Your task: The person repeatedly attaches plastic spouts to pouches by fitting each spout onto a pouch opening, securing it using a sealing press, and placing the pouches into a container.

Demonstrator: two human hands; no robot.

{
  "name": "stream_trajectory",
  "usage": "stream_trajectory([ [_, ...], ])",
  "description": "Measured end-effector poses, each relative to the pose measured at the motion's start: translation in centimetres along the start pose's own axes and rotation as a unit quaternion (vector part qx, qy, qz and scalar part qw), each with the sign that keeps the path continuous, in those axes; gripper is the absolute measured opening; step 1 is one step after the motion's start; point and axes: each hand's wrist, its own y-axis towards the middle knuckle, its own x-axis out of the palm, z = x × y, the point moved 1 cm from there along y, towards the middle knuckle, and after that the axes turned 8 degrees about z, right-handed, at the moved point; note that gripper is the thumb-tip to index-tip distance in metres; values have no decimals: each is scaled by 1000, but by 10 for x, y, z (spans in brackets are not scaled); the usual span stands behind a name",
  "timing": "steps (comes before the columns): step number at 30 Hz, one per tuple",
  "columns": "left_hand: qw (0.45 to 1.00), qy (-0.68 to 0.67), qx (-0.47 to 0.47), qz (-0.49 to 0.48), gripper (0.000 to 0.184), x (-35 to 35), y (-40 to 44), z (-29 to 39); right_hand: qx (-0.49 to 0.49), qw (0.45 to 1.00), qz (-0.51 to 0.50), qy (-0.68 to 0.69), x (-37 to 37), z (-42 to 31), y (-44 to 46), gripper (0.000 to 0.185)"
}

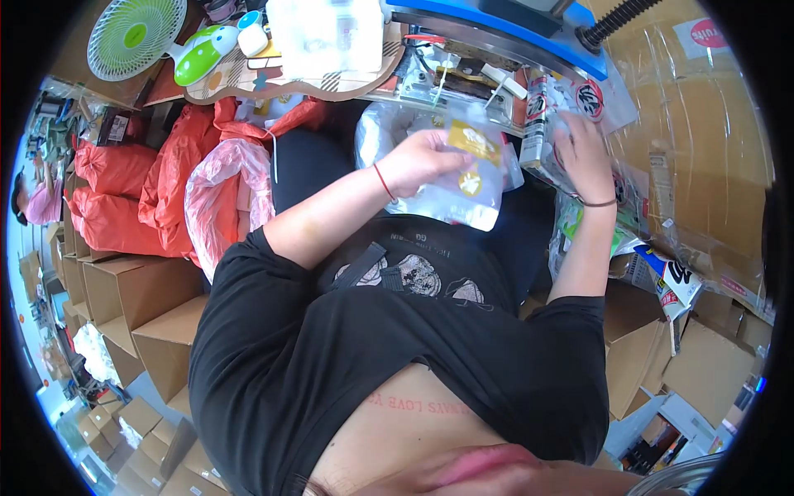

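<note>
My left hand (420,164) is closed on a clear plastic bag (486,197) with a gold printed label near its top. The bag hangs tilted over my lap. My right hand (585,155) is at the right, next to a printed package (537,116) with red and black lettering. Its fingers are slightly bent and look apart, a little blurred, and nothing shows in them. Behind my left hand lies more clear plastic (376,136), partly hidden by my arm and the held bag.
A blue-edged machine (504,35) with a threaded rod stands ahead. At the upper left are a green-and-white fan (136,37) and a patterned board (273,89). Red plastic bags (174,182) sit left, cardboard boxes (153,289) below them. A large taped carton (695,124) stands right.
</note>
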Motion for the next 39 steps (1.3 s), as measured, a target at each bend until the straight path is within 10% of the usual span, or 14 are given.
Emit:
stream_trajectory([
  [11,958,273,39,79,23,-57,13,-9,13,966,-86,244,12,6,-49,31],
  [13,755,616,169,151,23,-70,8,-15,74,941,-92,316,14,8,-52,30],
  [17,677,688,144,217,19,-86,3,-24,163,933,-3,319,36,20,-53,32],
  [21,715,628,243,188,21,-83,-3,-22,147,965,21,215,37,17,-53,31],
  [23,871,441,153,154,26,-82,-2,-23,104,971,104,187,34,11,-51,30],
  [25,913,321,186,170,29,-96,5,-34,154,935,188,257,24,-9,-52,27],
  [39,949,285,116,75,23,-20,-39,14,15,921,28,387,25,-121,11,19],
])
